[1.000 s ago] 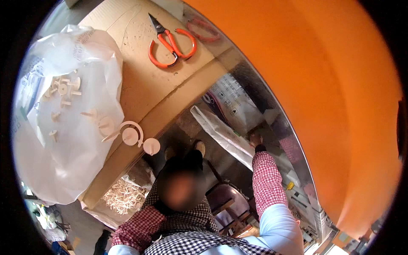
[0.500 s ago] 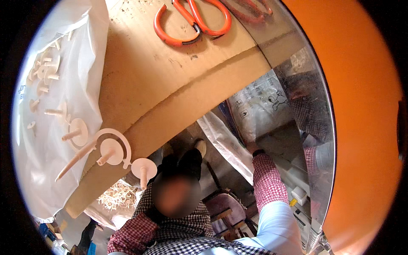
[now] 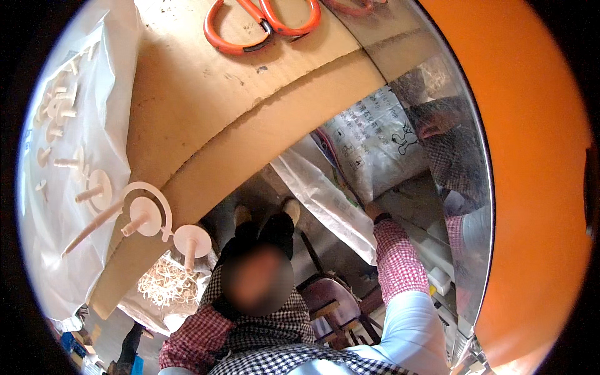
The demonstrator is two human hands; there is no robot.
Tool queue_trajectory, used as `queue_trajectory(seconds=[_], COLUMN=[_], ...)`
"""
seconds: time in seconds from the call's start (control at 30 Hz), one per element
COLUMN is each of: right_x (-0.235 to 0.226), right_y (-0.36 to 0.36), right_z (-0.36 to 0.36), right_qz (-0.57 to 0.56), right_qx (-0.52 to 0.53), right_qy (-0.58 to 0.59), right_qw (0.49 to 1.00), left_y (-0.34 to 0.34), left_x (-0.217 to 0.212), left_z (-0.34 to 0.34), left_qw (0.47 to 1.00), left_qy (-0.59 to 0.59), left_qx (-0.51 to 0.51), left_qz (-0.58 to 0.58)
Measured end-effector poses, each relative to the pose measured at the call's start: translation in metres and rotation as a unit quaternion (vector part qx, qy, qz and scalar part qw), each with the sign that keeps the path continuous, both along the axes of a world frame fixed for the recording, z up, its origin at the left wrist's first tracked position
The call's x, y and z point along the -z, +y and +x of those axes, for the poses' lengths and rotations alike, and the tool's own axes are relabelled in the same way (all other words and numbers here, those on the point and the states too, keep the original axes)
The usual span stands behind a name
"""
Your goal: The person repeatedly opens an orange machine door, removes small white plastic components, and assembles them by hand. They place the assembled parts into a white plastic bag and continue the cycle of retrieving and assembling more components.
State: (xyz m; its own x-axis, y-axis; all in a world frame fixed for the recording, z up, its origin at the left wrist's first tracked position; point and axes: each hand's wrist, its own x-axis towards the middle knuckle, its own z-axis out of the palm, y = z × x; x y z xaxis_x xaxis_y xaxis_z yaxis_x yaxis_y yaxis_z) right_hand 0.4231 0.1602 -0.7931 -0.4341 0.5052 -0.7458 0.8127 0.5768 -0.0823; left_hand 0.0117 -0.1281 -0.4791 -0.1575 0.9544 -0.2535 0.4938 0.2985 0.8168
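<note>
Though the white sack (image 3: 326, 203) by the right hand (image 3: 373, 210) looks creased, I cannot tell if the hands (image 3: 257, 278) grip.

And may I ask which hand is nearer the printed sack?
Right: the right hand is close beside the sack; the blurred left hand is farther off, over the apron.

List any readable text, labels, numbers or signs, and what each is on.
Grey sack: several dark printed lines, square pictograms and a cartoon outline; wording not copied here, the smallest lines too blurred to read.
Clear bag: blue print at its left edge, too blurred to read.
Pale parts: no marking visible.
</note>
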Motion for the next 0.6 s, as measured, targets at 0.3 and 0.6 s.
queue_trajectory(seconds=[0.3,0.6], right_x=[-0.03,-0.014], right_y=[0.014,0.107], right_z=[-0.013,-0.19], right_qz=[0.035,0.094], right_qx=[-0.049,0.197], right_qy=[-0.04,0.281], right_qw=[0.997,0.935], left_y=[0.022,0.005], left_x=[0.0,0.007], left_z=[0.011,-0.005], left_qw=[0.998,0.998], left_qy=[-0.052,0.014], left_qx=[-0.03,-0.038], left_qz=[-0.016,-0.045])
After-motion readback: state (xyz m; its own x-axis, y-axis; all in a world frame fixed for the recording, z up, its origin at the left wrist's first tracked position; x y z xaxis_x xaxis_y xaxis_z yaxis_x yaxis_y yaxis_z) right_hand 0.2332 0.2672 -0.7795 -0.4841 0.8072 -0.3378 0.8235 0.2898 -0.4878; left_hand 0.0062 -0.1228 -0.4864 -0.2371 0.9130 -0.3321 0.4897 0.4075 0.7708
